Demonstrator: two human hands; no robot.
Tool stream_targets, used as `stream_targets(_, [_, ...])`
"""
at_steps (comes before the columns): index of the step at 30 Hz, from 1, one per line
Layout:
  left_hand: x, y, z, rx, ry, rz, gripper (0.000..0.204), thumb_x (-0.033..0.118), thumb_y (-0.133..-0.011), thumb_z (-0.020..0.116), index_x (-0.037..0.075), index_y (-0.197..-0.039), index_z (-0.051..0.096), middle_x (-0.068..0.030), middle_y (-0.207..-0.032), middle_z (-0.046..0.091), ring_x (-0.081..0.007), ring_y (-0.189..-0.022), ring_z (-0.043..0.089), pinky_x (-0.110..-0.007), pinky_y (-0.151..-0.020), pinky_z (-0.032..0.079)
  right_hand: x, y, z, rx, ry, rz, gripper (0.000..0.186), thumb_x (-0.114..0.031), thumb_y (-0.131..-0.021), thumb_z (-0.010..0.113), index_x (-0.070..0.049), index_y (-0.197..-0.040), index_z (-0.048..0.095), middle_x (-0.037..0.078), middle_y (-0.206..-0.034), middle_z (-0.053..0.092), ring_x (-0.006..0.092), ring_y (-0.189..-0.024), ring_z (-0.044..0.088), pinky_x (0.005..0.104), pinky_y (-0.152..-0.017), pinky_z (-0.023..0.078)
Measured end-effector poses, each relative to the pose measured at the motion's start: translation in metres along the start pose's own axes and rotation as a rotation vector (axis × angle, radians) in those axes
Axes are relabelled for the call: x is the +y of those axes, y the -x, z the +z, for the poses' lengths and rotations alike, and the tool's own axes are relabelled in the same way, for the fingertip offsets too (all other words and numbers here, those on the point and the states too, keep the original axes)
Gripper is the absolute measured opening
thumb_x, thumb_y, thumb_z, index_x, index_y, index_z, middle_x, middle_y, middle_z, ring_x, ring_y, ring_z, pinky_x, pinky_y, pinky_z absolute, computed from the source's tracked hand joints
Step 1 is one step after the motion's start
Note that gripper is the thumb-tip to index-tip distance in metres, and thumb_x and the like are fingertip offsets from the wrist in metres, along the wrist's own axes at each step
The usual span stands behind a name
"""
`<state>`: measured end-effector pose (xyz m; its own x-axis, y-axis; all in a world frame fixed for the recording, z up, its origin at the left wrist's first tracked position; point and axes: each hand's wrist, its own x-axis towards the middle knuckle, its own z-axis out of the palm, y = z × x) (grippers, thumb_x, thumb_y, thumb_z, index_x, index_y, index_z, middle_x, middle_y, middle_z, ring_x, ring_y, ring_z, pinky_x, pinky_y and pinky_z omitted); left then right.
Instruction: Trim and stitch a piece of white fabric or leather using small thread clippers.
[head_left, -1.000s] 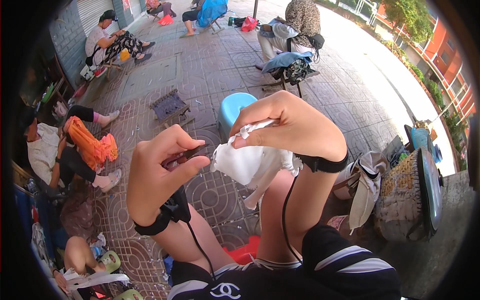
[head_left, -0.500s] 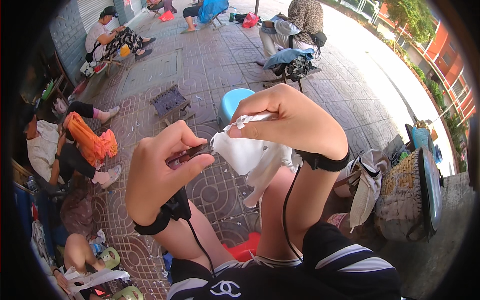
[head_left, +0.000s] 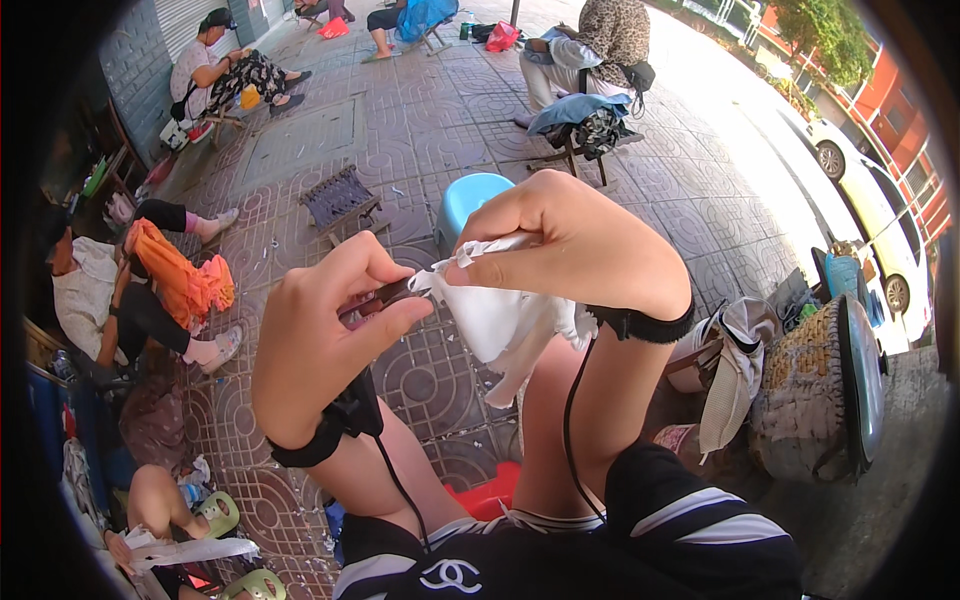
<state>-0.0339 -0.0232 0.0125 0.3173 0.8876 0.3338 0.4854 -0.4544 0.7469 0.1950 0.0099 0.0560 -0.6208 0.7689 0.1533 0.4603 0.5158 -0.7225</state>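
Observation:
My left hand (head_left: 318, 335) is closed round small dark thread snips (head_left: 393, 291), mostly covered by the fingers. Their tip meets the frayed left edge of a white piece of cloth (head_left: 492, 318). Thumb and bent fingers of my right hand (head_left: 590, 245) pinch that cloth along its upper edge. The rest of it hangs in loose, ragged folds above my knees. Both hands are raised in front of me, close together but not touching. Black bands with cables circle both wrists.
A blue stool (head_left: 468, 192) stands just beyond my hands, a dark folding stool (head_left: 340, 200) to its left. On the right is a woven basket (head_left: 800, 390). A red object (head_left: 490, 492) lies below my legs. Several people sit around, one with orange cloth (head_left: 170, 268).
The cloth's frayed edge has come against the snips' tip, and its hanging end has risen slightly. A pale car has appeared on the road at right.

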Motion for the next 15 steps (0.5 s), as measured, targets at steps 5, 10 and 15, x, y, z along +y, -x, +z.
stream_targets(5, [-0.0020,-0.0014,0.0014,0.010,0.027,-0.039,0.030,0.023,-0.079,0.076,0.002,-0.085,0.055,-0.0074,-0.070,0.066,-0.0094,-0.056,0.055,-0.025,-0.055,0.043,0.0063,0.0001,0.0038,-0.012,-0.030,-0.042,0.021,-0.019,-0.086,0.071,0.002,-0.086,0.070,0.008,-0.065,0.059,0.0104,-0.059,0.050,0.0279,-0.055,0.041])
stream_targets(10, [-0.0042,-0.0004,-0.0001,-0.017,0.040,-0.015,0.029,0.022,-0.078,0.077,0.001,-0.086,0.057,-0.0072,-0.070,0.067,-0.0085,-0.057,0.056,-0.024,-0.055,0.044,0.0027,0.0001,0.0015,-0.043,0.031,-0.008,0.020,-0.019,-0.085,0.071,0.001,-0.089,0.072,0.009,-0.071,0.064,0.0117,-0.062,0.056,0.0275,-0.058,0.044])
stream_targets(15, [-0.0037,0.0002,-0.0010,-0.019,0.067,0.038,0.027,0.018,-0.076,0.079,0.001,-0.085,0.061,-0.0071,-0.072,0.067,-0.0084,-0.059,0.058,-0.024,-0.056,0.046,0.0056,-0.0004,0.0034,-0.029,0.023,-0.046,0.020,-0.019,-0.086,0.071,0.000,-0.090,0.072,0.009,-0.072,0.066,0.0126,-0.064,0.058,0.0278,-0.060,0.045])
